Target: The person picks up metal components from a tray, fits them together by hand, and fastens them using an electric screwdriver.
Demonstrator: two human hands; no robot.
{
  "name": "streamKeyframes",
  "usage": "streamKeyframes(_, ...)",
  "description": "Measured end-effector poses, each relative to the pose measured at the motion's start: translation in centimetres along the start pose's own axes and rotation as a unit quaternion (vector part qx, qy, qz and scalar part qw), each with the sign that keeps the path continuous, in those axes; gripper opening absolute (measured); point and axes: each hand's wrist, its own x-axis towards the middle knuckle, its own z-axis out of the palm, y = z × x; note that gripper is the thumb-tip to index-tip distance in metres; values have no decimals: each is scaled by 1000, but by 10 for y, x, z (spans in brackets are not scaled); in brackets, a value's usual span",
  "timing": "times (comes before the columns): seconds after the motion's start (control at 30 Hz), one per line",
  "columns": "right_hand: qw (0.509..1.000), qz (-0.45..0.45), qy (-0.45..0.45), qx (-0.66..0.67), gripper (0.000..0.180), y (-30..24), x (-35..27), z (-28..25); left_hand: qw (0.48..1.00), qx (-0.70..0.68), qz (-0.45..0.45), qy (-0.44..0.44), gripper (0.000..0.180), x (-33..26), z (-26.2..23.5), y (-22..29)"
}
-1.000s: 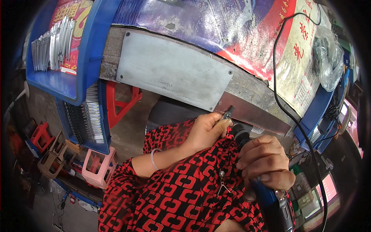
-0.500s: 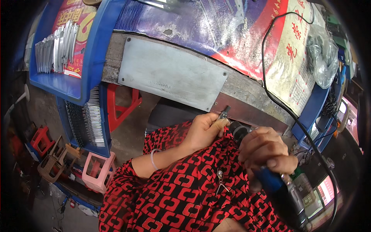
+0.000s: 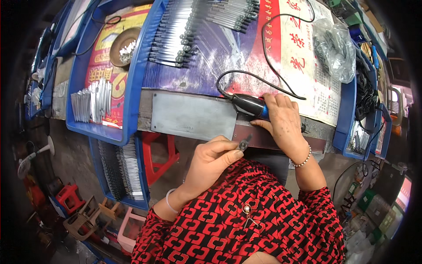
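Note:
My left hand (image 3: 216, 160) pinches a small dark metal piece (image 3: 244, 143) between thumb and forefinger, just off the table's front edge. Only its dark end shows; the fingers hide the rest. My right hand (image 3: 285, 119) is closed over a corded electric screwdriver (image 3: 249, 104) with a black and blue body, lying sideways at the table's front edge. Its cord (image 3: 246, 73) loops up from the left end. The tool's working end is mostly covered by the hand. Beneath the left hand's reach is a grey metal plate (image 3: 193, 113) screwed to the table edge.
Rows of silver strips with dark ends (image 3: 176, 35) lie on the poster-covered table. A blue tray (image 3: 132, 110) at left holds silver strips (image 3: 92, 100) and a bowl of small parts (image 3: 115, 53). Below it stands another filled blue bin (image 3: 143, 204). At right lies a clear plastic bag (image 3: 338, 53).
My right hand has carried the electric screwdriver from beside my lap up to the table edge, turning it sideways. My left hand still pinches the small piece. The view has shifted, showing more of the table.

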Motion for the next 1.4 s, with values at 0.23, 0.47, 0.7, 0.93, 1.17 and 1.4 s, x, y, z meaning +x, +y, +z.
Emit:
streamKeyframes(0.23,921,-136,36,364,26,-27,-41,0,989,-140,-28,46,19,12,5,13)
streamKeyframes(0.47,791,-37,-106,601,12,-35,-52,27,998,-34,-41,23,18,11,9,-1)
streamKeyframes(0.7,757,-6,-154,635,17,-38,-55,39,995,82,-55,-18,14,6,-1,-7)
streamKeyframes(0.93,750,-3,-188,634,19,-39,-59,48,991,126,-19,-35,15,3,-7,-10)
streamKeyframes(1.17,755,-5,-237,611,16,-35,-58,47,985,153,-39,-74,17,0,-14,-5)
streamKeyframes(1.4,635,24,-283,719,18,-32,-48,54,996,50,-70,6,18,7,-5,-13)
